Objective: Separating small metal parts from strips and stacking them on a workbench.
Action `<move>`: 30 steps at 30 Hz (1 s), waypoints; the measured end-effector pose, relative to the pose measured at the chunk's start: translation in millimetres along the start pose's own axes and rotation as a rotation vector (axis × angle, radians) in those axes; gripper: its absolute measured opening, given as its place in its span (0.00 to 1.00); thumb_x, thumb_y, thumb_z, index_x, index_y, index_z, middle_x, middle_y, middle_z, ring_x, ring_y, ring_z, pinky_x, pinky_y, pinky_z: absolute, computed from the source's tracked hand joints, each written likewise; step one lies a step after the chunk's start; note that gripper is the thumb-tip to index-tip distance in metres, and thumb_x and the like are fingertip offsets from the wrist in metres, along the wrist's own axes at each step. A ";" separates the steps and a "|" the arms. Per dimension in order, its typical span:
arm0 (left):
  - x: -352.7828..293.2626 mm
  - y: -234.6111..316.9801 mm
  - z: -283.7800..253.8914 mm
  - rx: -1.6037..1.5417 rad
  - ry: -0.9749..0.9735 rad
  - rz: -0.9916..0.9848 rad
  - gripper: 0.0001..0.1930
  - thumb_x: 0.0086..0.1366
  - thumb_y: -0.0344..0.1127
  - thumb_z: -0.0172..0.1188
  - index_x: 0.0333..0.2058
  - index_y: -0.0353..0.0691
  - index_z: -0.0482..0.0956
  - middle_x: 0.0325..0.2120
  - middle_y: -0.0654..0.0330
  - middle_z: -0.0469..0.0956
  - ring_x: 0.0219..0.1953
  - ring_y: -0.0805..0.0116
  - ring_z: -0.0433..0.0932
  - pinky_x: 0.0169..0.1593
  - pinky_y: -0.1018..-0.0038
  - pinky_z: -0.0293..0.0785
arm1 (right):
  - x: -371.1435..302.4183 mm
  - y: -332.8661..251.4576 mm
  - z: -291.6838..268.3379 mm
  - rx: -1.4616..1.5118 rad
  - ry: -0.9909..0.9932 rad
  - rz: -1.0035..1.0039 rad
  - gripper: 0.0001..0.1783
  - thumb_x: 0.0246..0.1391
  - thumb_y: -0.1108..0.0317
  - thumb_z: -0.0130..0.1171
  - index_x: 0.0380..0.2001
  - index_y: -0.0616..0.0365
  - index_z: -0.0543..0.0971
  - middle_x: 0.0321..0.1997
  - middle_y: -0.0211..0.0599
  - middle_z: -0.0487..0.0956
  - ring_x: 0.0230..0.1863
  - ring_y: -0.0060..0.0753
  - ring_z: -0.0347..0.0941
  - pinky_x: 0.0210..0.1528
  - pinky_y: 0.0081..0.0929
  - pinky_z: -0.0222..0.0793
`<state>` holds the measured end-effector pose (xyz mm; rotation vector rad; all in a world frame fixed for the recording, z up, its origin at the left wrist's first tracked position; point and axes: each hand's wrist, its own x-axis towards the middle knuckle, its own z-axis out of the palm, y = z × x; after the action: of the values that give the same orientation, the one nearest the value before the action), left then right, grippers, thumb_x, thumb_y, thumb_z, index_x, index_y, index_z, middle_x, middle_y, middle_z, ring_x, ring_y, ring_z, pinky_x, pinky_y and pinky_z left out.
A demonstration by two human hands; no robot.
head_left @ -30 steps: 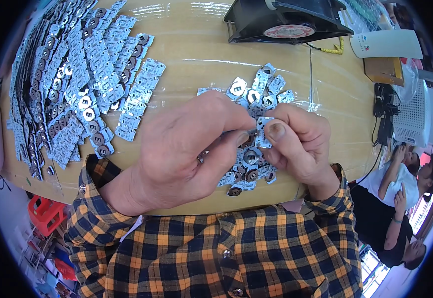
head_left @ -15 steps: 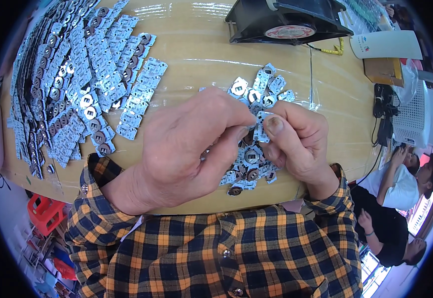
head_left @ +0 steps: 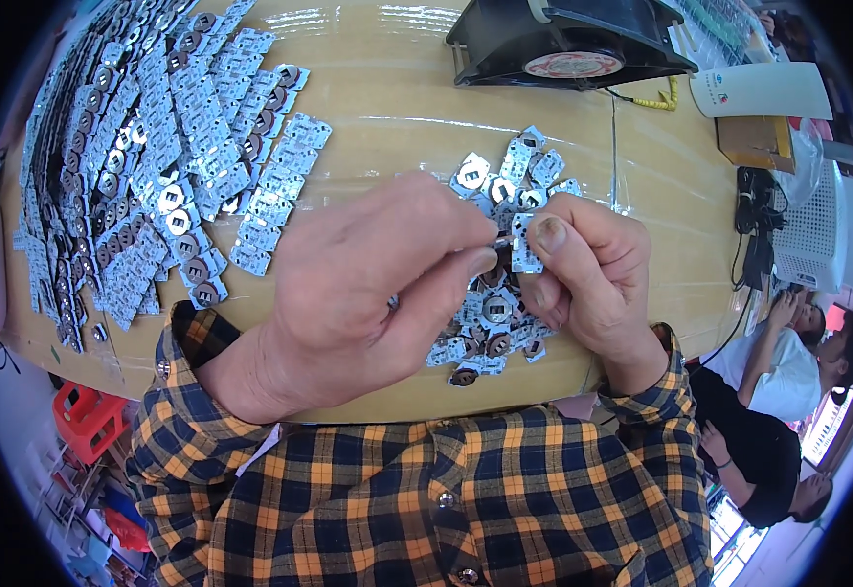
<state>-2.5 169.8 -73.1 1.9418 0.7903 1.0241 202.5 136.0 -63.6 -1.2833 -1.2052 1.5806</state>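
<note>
Between the thumb and fingers of my right hand (head_left: 588, 269) is a small white circuit board (head_left: 522, 245), held upright. My left hand (head_left: 378, 279) is closed in a pinch just left of it. A small shiny bit shows at those fingertips, too little to make out, and it comes close to the board's edge. Under and behind both hands lies a loose pile of small circuit boards (head_left: 497, 309), some with round metal coin-cell holders. My hands hide the middle of this pile.
Many unsplit strips of circuit boards (head_left: 192, 127) are heaped at the left. A black fan (head_left: 568, 44) stands at the far side. A white cup-shaped container (head_left: 764, 90), a cardboard box (head_left: 754, 142), black cables (head_left: 757, 210) and a white perforated basket (head_left: 810, 235) line the right. People sit beyond.
The board in my right hand has turned a little more upright, and my left fingertips have come slightly away from it. A person at the right has lowered a hand.
</note>
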 end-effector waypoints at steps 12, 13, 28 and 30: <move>-0.2 1.3 -3.5 -0.222 0.007 -0.183 0.06 0.60 0.24 0.59 0.36 0.30 0.78 0.29 0.58 0.78 0.29 0.74 0.76 0.33 0.80 0.70 | 9.0 5.6 -11.1 -0.518 -0.059 -0.452 0.19 0.63 0.63 0.51 0.21 0.63 0.74 0.14 0.26 0.69 0.15 0.14 0.61 0.19 0.17 0.54; 1.1 0.1 -6.2 -0.133 -0.108 -0.095 0.06 0.61 0.25 0.59 0.37 0.30 0.77 0.30 0.58 0.78 0.30 0.75 0.76 0.33 0.81 0.70 | 9.7 7.6 -12.4 -0.637 -0.046 -0.588 0.19 0.63 0.63 0.52 0.20 0.63 0.75 0.15 0.26 0.70 0.16 0.15 0.62 0.20 0.18 0.54; -5.0 -0.4 -7.7 -0.514 -0.180 -0.370 0.08 0.65 0.28 0.57 0.40 0.30 0.77 0.31 0.60 0.76 0.30 0.78 0.76 0.32 0.83 0.70 | 4.5 1.4 -13.3 -0.474 -0.144 -0.464 0.07 0.54 0.71 0.61 0.25 0.63 0.79 0.17 0.36 0.72 0.17 0.33 0.69 0.20 0.27 0.60; -1.5 -5.4 -11.8 -0.392 -0.271 -0.245 0.08 0.65 0.28 0.57 0.40 0.30 0.77 0.30 0.60 0.76 0.29 0.78 0.76 0.32 0.84 0.70 | 5.9 2.7 -15.5 -0.476 -0.189 -0.452 0.07 0.53 0.71 0.63 0.25 0.63 0.78 0.17 0.35 0.72 0.17 0.33 0.69 0.20 0.28 0.60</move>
<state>-14.2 175.5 -74.0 1.5607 0.6028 0.6889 216.5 143.9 -68.6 -1.0431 -1.9200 1.1378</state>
